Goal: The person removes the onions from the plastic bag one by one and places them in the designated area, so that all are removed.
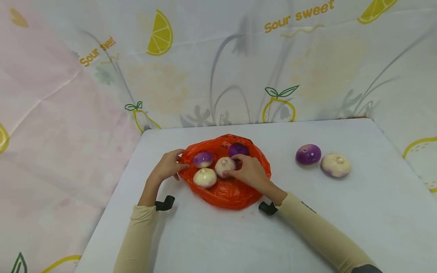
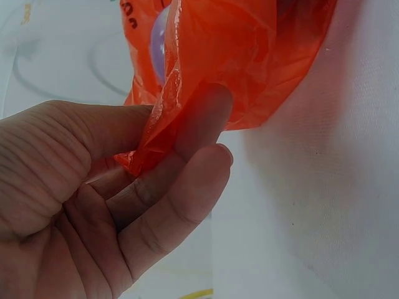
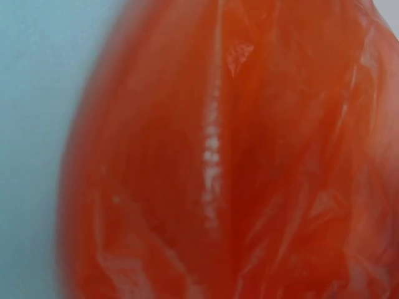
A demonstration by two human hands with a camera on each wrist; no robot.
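Observation:
An orange-red plastic bag (image 1: 232, 191) lies spread with its mouth facing up. My left hand (image 1: 168, 165) pinches the bag's left rim; in the left wrist view the thumb and fingers (image 2: 202, 180) lie on either side of the plastic. Inside the bag, my right hand (image 1: 250, 171) grips a whitish turnip (image 1: 223, 166) between thumb and fingers. Around it in the bag are a purple-and-white turnip (image 1: 203, 159), a cream turnip (image 1: 205, 178) and a dark purple turnip (image 1: 238, 149). Bag plastic (image 3: 206, 156) fills most of the right wrist view, hiding the fingers there.
On the white table (image 1: 218, 239), to the right of the bag, a purple turnip (image 1: 308, 154) and a cream turnip (image 1: 336, 165) lie side by side. A printed cloth (image 1: 218, 68) hangs behind the table's back edge.

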